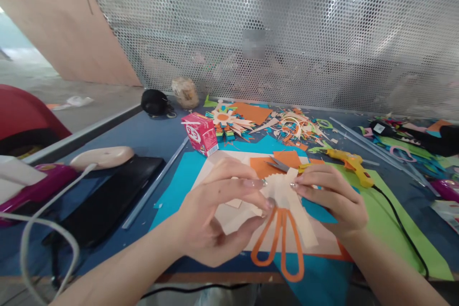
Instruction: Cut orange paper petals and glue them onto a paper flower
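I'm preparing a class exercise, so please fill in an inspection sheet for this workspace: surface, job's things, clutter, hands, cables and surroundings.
Surface: blue tabletop, partly under a bright-blue paper sheet, a pale paper sheet and a green paper sheet.
Job's things: cream paper strip, orange looped paper piece, yellow-handled metal scissors, yellow glue gun.
Clutter: heap of multicoloured paper scraps towards the back; pink box-shaped carton.
Hands: left hand has fingertips at the orange piece's top, exact grip unclear; right hand pinches the cream strip.
Cables: black cable from the glue gun; white cable looping at left.
Surroundings: perforated silver metal panel behind the table.
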{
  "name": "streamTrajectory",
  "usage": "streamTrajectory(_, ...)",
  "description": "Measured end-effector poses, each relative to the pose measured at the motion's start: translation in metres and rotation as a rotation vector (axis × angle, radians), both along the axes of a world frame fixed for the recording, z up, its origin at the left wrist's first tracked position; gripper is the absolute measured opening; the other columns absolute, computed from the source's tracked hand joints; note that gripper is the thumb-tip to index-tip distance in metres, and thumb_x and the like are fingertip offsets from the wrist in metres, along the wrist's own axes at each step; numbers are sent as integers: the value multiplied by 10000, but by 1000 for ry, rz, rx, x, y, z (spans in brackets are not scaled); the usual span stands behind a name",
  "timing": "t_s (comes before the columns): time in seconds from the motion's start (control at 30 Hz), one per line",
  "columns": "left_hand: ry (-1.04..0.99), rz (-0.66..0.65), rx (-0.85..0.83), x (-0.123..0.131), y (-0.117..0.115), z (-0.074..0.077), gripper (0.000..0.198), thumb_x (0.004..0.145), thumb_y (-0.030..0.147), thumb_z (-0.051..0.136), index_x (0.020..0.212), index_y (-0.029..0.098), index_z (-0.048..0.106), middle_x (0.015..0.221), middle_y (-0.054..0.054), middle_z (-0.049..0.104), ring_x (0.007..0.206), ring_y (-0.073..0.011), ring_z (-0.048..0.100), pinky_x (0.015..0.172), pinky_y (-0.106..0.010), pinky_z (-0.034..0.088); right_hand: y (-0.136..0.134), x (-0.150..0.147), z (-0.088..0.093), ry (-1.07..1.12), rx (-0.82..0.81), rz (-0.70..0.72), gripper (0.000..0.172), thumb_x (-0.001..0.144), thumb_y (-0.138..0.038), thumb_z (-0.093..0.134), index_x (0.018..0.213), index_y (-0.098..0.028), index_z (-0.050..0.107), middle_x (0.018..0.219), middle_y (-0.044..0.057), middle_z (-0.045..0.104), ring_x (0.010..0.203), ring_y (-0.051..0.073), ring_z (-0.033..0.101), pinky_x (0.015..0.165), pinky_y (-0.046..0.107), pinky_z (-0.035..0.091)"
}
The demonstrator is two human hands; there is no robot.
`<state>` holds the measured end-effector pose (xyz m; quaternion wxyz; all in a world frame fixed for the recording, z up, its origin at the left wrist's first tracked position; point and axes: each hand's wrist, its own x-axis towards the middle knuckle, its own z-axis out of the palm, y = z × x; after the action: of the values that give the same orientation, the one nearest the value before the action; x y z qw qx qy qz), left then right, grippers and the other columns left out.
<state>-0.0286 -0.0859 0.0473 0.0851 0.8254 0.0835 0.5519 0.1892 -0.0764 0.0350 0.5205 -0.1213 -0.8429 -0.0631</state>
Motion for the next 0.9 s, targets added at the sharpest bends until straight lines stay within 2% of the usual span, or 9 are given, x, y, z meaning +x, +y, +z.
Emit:
streamTrajectory(0.23,-190,-40,16,2,2,-3,600,580,1,557,1163,132,513,683,4,598,746,-168,570,679,-338,490,1,-1,-2,18,11,-6,326,811,-3,518,1087,-148,614,892,103,634,823,196,610,638,347,563)
streamTrajectory(0.33,-250,-63,-7,5,3,-7,644,583,16,598,1208,125,490,784,-17,573,782,-172,586,729,-363,518,1,-2,-3,19,11,8,289,829,-7,503,1063,-135,616,880,103,637,827,191,609,641,342,559)
streamTrajectory(0.4,-244,-135,-16,8,3,-10,723,586,14,615,1279,118,438,880,-50,592,826,-185,609,738,-366,548,1,-3,-3,18,9,14,273,828,-3,512,1049,-126,614,878,103,637,832,189,606,651,339,556)
streamTrajectory(0.43,-250,-183,-21,9,3,-11,746,605,8,601,1316,128,405,932,-68,599,843,-188,620,723,-356,565,1,-3,-3,14,4,19,263,831,-4,512,1044,-122,612,879,104,636,834,188,605,657,339,555)
streamTrajectory(0.53,-203,-183,-71,9,3,-14,735,694,19,593,1356,241,366,1003,-73,642,850,-187,651,703,-330,585,1,-4,-2,6,-9,36,231,845,-16,504,1030,-112,605,890,111,630,842,185,600,671,339,550)
streamTrajectory(0.6,-103,-159,-87,6,2,-15,585,762,64,585,1290,275,448,942,-61,676,831,-188,673,706,-316,588,1,-4,-1,0,-19,43,216,861,-30,487,1026,-109,602,897,116,626,848,186,598,674,341,549)
streamTrajectory(0.67,-36,-134,-140,1,1,-15,414,815,95,552,1199,252,535,898,-72,694,835,-196,685,733,-320,588,1,-4,-1,-7,-22,48,211,874,-39,470,1025,-107,601,894,117,624,848,184,595,673,337,548)
streamTrajectory(0.77,-52,-137,-170,-4,-2,-12,394,847,85,519,1207,244,544,957,-86,700,898,-192,681,796,-326,580,0,-4,-1,-14,-27,40,209,884,-43,459,1021,-109,602,875,112,625,839,177,594,677,327,545)
streamTrajectory(0.9,-55,-176,-246,-8,-5,-6,341,942,142,326,1137,186,603,906,-113,710,888,-177,681,810,-331,575,-1,-5,-1,-28,-47,29,199,893,-65,463,1020,-125,604,867,104,633,830,173,596,682,321,545)
